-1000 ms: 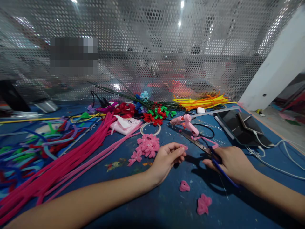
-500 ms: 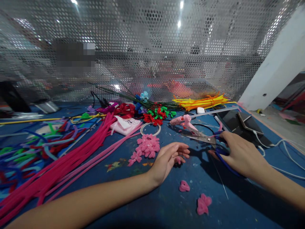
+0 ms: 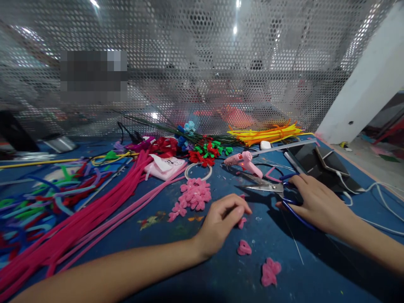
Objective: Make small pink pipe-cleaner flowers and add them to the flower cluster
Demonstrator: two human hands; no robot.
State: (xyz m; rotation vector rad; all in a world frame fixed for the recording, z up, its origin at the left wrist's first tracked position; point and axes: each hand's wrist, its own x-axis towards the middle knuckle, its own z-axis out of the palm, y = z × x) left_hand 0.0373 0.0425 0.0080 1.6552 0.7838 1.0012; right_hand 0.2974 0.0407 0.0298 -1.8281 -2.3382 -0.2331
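My left hand (image 3: 222,221) rests on the blue table (image 3: 195,269) with its fingers curled over a small pink pipe-cleaner piece (image 3: 242,222). My right hand (image 3: 315,204) holds the blue handles of a pair of scissors (image 3: 268,187), whose blades point left and lie low over the table. Two pink petal shapes (image 3: 244,248) (image 3: 270,271) lie in front of my hands. A pile of pink pipe-cleaner flowers (image 3: 194,195) sits just beyond my left hand.
A pink glue gun (image 3: 243,162) lies behind the scissors. Long pink pipe cleaners (image 3: 94,210) stretch to the left beside mixed colours (image 3: 38,193). Yellow ones (image 3: 268,134), red and green flowers (image 3: 208,151), a tablet and phone (image 3: 322,166) with cables, and perforated metal wall (image 3: 202,63) stand behind.
My right hand swung the scissors from pointing away to pointing left and moved them back toward the glue gun. My left hand dropped lower and curled its fingers over the small pink piece.
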